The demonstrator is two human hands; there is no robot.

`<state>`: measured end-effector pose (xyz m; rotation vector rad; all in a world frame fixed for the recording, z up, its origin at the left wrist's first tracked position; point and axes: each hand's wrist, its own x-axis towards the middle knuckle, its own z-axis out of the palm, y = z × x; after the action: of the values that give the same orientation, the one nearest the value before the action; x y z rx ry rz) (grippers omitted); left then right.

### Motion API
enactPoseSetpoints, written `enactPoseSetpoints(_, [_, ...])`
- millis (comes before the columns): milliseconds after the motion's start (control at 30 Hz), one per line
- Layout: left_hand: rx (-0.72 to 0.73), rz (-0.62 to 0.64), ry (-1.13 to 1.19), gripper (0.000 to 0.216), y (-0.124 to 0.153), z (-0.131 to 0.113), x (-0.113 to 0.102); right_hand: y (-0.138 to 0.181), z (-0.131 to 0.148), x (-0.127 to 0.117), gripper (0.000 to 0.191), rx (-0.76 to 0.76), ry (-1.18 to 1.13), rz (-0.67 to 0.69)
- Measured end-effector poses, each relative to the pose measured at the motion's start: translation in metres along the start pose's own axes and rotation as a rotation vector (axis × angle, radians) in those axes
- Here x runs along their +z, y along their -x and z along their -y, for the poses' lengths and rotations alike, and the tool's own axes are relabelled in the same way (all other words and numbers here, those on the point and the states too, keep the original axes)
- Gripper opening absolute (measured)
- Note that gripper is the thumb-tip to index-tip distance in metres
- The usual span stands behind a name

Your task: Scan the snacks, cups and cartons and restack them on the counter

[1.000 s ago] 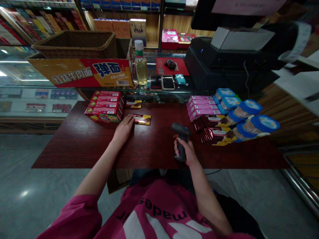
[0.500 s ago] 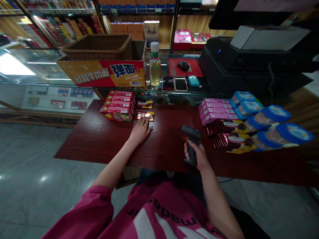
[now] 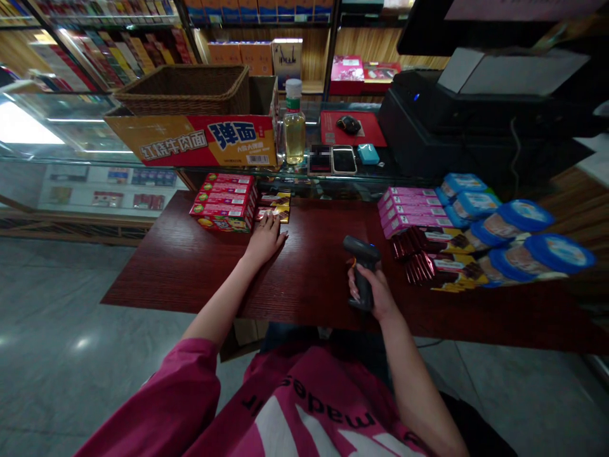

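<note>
My left hand (image 3: pixel 264 240) lies flat, fingers stretched out, with its fingertips on a yellow-and-red chocolate bar packet (image 3: pixel 282 214). A second such packet (image 3: pixel 280 199) is just behind it, near a stack of red boxes (image 3: pixel 223 202) on the left. My right hand (image 3: pixel 375 291) is wrapped round the grip of a dark barcode scanner (image 3: pixel 362 252), held over the front middle of the table. Its head points left and away from me. To the right of the scanner are fanned chocolate bar packets (image 3: pixel 445 270) and a stack of pink boxes (image 3: pixel 413 209).
Blue-lidded tubs (image 3: pixel 559 255) stand at the right of the dark wooden table (image 3: pixel 304 292). On the glass counter behind are a cardboard box (image 3: pixel 190 139) with a wicker basket (image 3: pixel 185 89), a bottle (image 3: pixel 294 133), a phone (image 3: pixel 344 160), a mouse (image 3: pixel 349 124) and a black machine (image 3: pixel 428 133).
My left hand has slid forward with the front chocolate bar packet, which now lies against the one behind. The scanner in my right hand has barely shifted.
</note>
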<state>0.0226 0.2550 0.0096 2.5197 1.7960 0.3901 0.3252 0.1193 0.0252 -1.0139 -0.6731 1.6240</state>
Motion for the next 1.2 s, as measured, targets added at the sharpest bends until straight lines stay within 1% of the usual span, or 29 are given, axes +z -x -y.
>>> enactPoseSetpoints(100, [-0.001,-0.010,0.045,0.063,0.001,0.002,-0.001,0.003,0.001,0.001,0.035,-0.018,-0.023,-0.005])
enactPoseSetpoints(167, [0.027,-0.037,0.090,0.064,0.003,-0.003,-0.001,0.008,0.003,0.001,0.034,-0.050,-0.039,-0.018])
enactPoseSetpoints(233, [0.095,-0.071,0.147,0.061,0.004,-0.018,0.001,0.017,0.006,-0.002,0.032,-0.087,-0.056,-0.035])
enactPoseSetpoints(267, [0.149,-0.079,0.182,0.059,0.003,-0.030,0.003,0.021,0.008,-0.004,0.032,-0.105,-0.067,-0.043])
enactPoseSetpoints(300, [0.214,-0.077,0.221,0.058,0.002,-0.045,0.005,0.026,0.010,-0.007,0.032,-0.123,-0.081,-0.056])
enactPoseSetpoints(367, [0.370,-0.054,0.309,0.056,-0.002,-0.083,0.010,0.038,0.013,-0.015,0.031,-0.168,-0.103,-0.105])
enactPoseSetpoints(433, [0.542,-0.039,0.395,0.057,-0.007,-0.128,0.015,0.052,0.016,-0.025,0.030,-0.227,-0.121,-0.177])
enactPoseSetpoints(500, [0.697,-0.054,0.455,0.060,-0.015,-0.175,0.018,0.067,0.020,-0.036,0.030,-0.287,-0.136,-0.250])
enactPoseSetpoints(600, [0.857,-0.088,0.478,0.063,-0.028,-0.238,0.019,0.090,0.025,-0.053,0.031,-0.360,-0.147,-0.332])
enactPoseSetpoints(667, [0.915,-0.085,0.467,0.067,-0.036,-0.270,0.020,0.103,0.029,-0.064,0.030,-0.393,-0.145,-0.369])
enactPoseSetpoints(700, [0.934,-0.075,0.459,0.068,-0.040,-0.282,0.020,0.109,0.030,-0.069,0.030,-0.407,-0.144,-0.385])
enactPoseSetpoints(767, [0.965,-0.057,0.453,0.067,-0.045,-0.297,0.022,0.119,0.032,-0.078,0.030,-0.429,-0.149,-0.412])
enactPoseSetpoints(833, [0.995,-0.057,0.472,0.059,-0.046,-0.301,0.024,0.126,0.032,-0.086,0.030,-0.444,-0.166,-0.431])
enactPoseSetpoints(900, [1.031,-0.079,0.528,0.049,-0.042,-0.294,0.024,0.131,0.031,-0.090,0.030,-0.455,-0.188,-0.441])
enactPoseSetpoints(967, [1.051,-0.095,0.618,0.041,-0.033,-0.280,0.021,0.134,0.030,-0.090,0.029,-0.460,-0.206,-0.441])
enactPoseSetpoints(1000, [1.037,-0.094,0.673,0.039,-0.028,-0.270,0.019,0.134,0.029,-0.089,0.029,-0.458,-0.210,-0.435])
enactPoseSetpoints(1033, [0.992,-0.083,0.728,0.037,-0.023,-0.260,0.016,0.134,0.029,-0.087,0.028,-0.454,-0.212,-0.426])
enactPoseSetpoints(1067, [0.909,-0.066,0.780,0.036,-0.018,-0.250,0.014,0.132,0.028,-0.085,0.029,-0.445,-0.211,-0.411])
enactPoseSetpoints(1100, [0.786,-0.047,0.830,0.035,-0.014,-0.239,0.011,0.129,0.027,-0.082,0.029,-0.431,-0.207,-0.391])
enactPoseSetpoints(1200, [0.347,0.023,0.978,0.034,-0.009,-0.207,0.007,0.111,0.025,-0.069,0.031,-0.369,-0.170,-0.319])
